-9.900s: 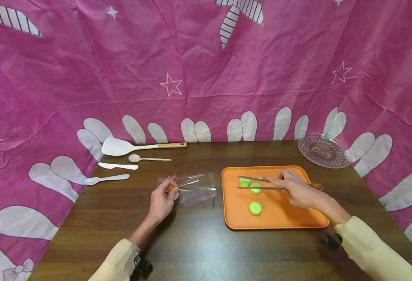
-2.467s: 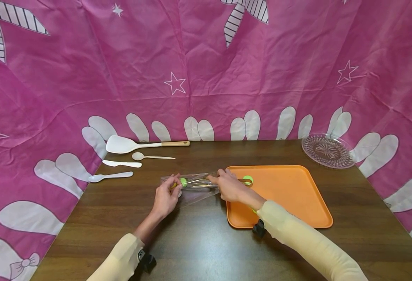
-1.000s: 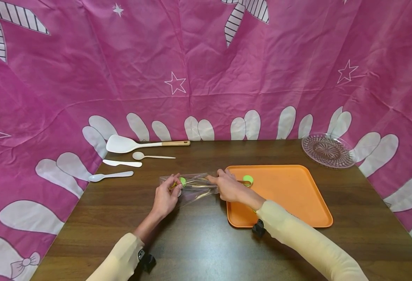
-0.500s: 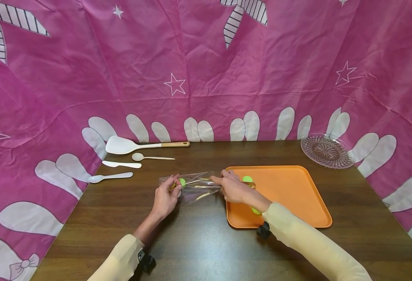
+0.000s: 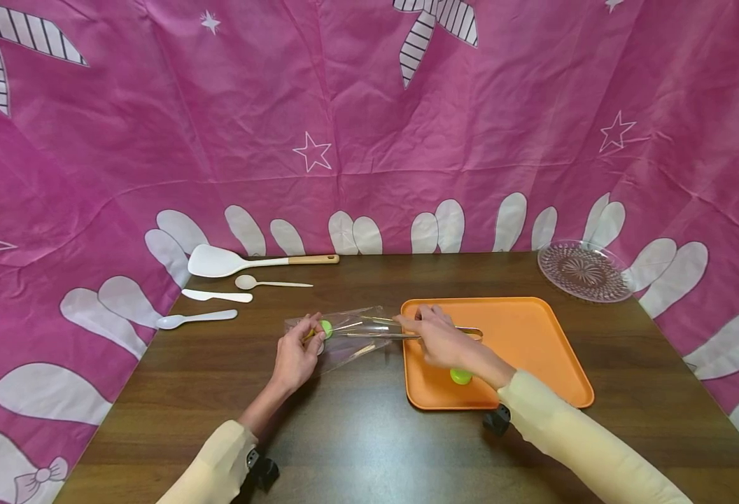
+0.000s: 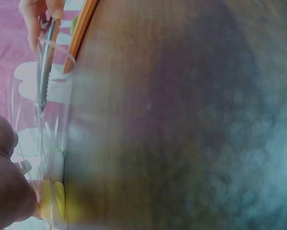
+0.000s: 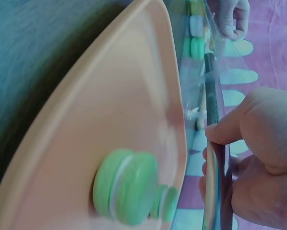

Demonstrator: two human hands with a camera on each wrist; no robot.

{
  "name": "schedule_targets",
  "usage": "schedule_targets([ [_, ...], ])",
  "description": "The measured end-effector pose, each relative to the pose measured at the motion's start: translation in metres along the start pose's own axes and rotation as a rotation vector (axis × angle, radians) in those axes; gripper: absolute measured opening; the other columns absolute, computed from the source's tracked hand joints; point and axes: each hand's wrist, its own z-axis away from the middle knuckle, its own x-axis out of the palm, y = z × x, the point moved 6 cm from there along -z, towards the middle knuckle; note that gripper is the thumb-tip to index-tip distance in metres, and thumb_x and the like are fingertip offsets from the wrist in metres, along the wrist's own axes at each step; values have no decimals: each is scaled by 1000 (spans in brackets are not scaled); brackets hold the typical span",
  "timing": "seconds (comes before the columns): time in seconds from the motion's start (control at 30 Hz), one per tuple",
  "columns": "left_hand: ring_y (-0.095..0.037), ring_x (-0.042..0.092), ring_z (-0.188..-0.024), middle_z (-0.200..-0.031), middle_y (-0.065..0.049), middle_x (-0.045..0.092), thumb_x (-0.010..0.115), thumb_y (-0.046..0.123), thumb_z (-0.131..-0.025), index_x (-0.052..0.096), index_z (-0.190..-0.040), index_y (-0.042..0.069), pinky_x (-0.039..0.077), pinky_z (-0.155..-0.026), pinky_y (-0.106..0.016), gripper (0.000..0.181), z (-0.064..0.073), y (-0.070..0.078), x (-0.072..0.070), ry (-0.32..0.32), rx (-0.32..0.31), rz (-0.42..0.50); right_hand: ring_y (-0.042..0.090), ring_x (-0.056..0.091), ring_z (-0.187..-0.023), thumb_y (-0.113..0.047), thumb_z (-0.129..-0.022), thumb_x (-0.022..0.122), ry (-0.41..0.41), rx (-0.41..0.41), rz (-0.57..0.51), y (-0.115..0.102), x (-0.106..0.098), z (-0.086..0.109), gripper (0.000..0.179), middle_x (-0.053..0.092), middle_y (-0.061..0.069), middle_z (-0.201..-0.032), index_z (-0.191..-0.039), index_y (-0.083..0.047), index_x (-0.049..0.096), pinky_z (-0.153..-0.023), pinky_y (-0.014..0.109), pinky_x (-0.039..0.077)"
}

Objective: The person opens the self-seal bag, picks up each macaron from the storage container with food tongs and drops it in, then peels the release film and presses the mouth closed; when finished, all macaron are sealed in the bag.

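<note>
My left hand point(image 5: 297, 357) pinches the closed end of a clear plastic bag point(image 5: 353, 350) lying on the table. Inside it, by my fingertips, sit a green macaron point(image 5: 326, 329), a white macaron point(image 7: 196, 26) and a yellow one point(image 6: 52, 199), in a row in the right wrist view. My right hand point(image 5: 444, 341) grips metal tongs point(image 7: 211, 91) over the left part of the orange tray point(image 5: 521, 350). The tongs' tips reach into the bag's mouth, apart from the green macaron. On the tray lies another green macaron point(image 7: 126, 187), with a further one point(image 7: 166, 203) beyond it, hidden by my hand in the head view.
At the back left lie a white spatula point(image 5: 218, 261), a small wooden spoon point(image 5: 246, 282), a white knife point(image 5: 217, 296) and a white spoon point(image 5: 196, 318). A clear patterned plate point(image 5: 583, 271) stands at the back right. A pink curtain point(image 5: 369, 126) hangs behind the table.
Since the oldest frame, one green macaron has gone from the tray into the bag. In the last second, my right hand has drawn the tongs rightward, partly out of the bag. My left hand stays put.
</note>
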Motion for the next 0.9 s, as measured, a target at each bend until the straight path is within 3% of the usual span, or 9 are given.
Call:
schedule_targets([
  [0.2, -47, 52, -126, -124, -26, 64, 67, -12, -87, 60, -86, 4, 44, -100, -57, 18, 0, 0, -1, -6, -2, 18, 27, 41, -81, 15, -79, 64, 17, -17, -7, 8, -11, 8, 66, 46, 3, -89, -139, -12, 58, -66, 34, 32],
  [0.43, -46, 51, -126, -124, -26, 64, 67, -12, -87, 60, -86, 4, 44, -100, -57, 17, 0, 1, -1, -5, -3, 24, 30, 43, -91, 16, -83, 62, -10, 3, -9, 21, -23, 19, 65, 46, 6, -92, -141, -12, 55, -70, 35, 36],
  [0.9, -47, 52, -125, -124, -26, 64, 67, -12, -87, 60, -86, 3, 43, -100, -57, 17, 0, 0, 0, -6, -1, 12, 27, 44, -85, 19, -82, 64, 47, -4, -10, 48, -38, 48, 65, 47, 4, -89, -139, -13, 58, -69, 36, 37],
])
